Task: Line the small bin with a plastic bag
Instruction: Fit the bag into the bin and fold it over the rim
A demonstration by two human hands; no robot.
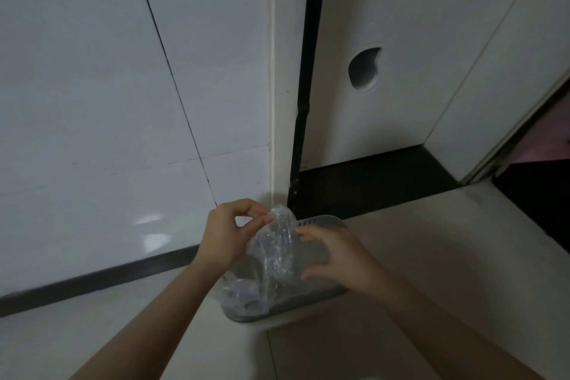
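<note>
A small grey bin (311, 299) with a slotted rim stands on the floor at the foot of a tiled wall corner. Above it hangs a clear crumpled plastic bag (274, 256), its lower end drooping over the bin's near left edge. My left hand (228, 231) pinches the bag's top between thumb and fingertips. My right hand (336, 256) is over the bin with fingers spread, its fingertips touching the bag's right side. The bin's inside is mostly hidden by the bag and my hands.
A white tiled wall (108, 102) with a dark skirting strip rises on the left. A white door (401, 55) with round holes stands behind the bin above a dark threshold (370, 182). Pale floor tiles (447, 256) spread to the right.
</note>
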